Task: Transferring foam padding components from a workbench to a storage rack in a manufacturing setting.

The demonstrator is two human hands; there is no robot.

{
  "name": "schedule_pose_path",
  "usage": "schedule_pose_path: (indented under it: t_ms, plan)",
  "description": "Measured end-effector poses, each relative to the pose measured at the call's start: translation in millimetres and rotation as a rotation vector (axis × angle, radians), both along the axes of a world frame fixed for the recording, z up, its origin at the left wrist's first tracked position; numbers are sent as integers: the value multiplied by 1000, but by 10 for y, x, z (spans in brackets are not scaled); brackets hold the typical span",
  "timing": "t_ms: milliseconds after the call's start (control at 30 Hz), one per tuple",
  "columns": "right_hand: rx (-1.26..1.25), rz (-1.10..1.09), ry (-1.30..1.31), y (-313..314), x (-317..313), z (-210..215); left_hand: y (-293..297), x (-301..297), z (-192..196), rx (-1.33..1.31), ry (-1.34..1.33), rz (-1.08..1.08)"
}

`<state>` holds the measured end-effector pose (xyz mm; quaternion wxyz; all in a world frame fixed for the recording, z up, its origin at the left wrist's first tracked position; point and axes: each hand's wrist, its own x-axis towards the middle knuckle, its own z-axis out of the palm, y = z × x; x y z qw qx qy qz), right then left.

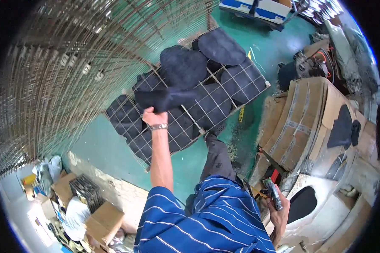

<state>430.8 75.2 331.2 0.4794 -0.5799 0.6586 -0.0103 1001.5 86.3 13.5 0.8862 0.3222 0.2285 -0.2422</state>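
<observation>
My left hand [153,117], with a metal watch at the wrist, reaches forward with its fingers closed on the near edge of a black sheet piece [166,99]. This piece looks folded or seen edge-on, just above a wire rack shelf [236,96]. Several flat, rounded black pieces [183,66] lie on and overlap across that shelf. Down at my right side, my right hand [279,215] is closed around a narrow handheld object [272,194], dark with green and silvery parts. I cannot make out its kind.
Many wire shelves [71,76] are stacked upright at the left. Large cardboard boxes [299,122] stand close on my right, near a loose black cutout [303,204]. An open carton [105,222] and a black crate [88,190] are at lower left. A blue-and-white box trolley [266,12] stands far off.
</observation>
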Motion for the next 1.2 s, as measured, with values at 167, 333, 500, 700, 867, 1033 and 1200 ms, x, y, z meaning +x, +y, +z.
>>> schedule_pose_path:
  t_ms: [167,333,500,700,867,1033,1200]
  plan:
    - [25,93,92,-202,362,-209,361,796,-804,18,-48,93]
    - [18,77,42,-130,490,-212,950,457,-1913,1036,334,-319]
    - [-62,-140,65,267,233,7,435,-1889,-2038,1190,-817,-1588]
    - [-192,-576,57,1167,-752,278,-184,-4304,-571,343,-1255,-1885]
    - [-456,-970,195,2016,-1578,355,-524,-4823,-396,165,-1048,-2363]
    - [-714,-1248,418,2876,-2130,462,-694,-4513,-1252,587,-1098,-2558]
    - [-768,-1552,391,3246,-2555,586,-739,-4520,-1179,1064,-1348,-2654]
